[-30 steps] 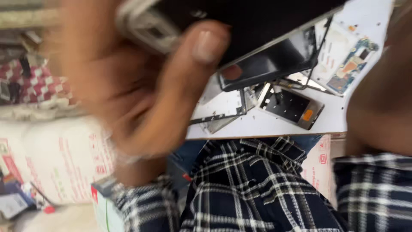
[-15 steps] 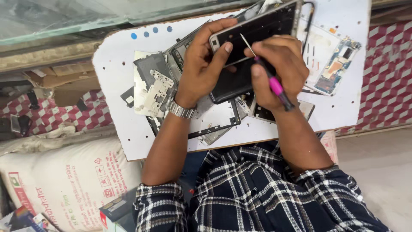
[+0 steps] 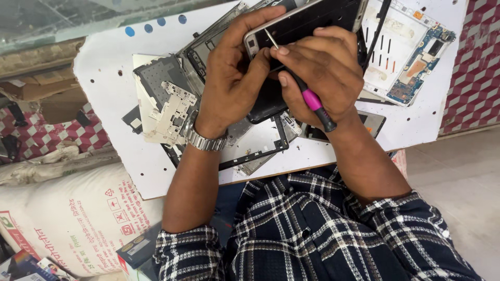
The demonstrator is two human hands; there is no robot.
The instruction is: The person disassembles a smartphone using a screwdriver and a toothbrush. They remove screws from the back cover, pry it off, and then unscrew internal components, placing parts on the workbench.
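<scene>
Left hand: my left hand [image 3: 232, 83] wraps round the near end of the phone [image 3: 307, 21], thumb laid across its face, fingers curled behind it; a metal watch [image 3: 203, 139] sits on that wrist.
Right hand: my right hand [image 3: 323, 73] pinches a screwdriver [image 3: 307, 96] with a pink and black handle, fingers closed tight round the shaft.
Screwdriver tip: its thin metal tip touches the phone near the end by my left thumb.
Phone: dark, with a silver edge, held up over the table [image 3: 104, 78] between both hands, tilted, its far end running out of the top of the view.
Under my hands: a heap of phone frames [image 3: 172, 104] and back plates, grey and white, overlapping each other on the white table.
To my right: an opened phone with a blue circuit board [image 3: 416, 67] showing, lying flat, apart from my hands.
By my left side: a white printed sack [image 3: 67, 218] below the table edge.
Sleeves: dark checked shirt [image 3: 312, 234], cuffs rolled up the forearms.
</scene>
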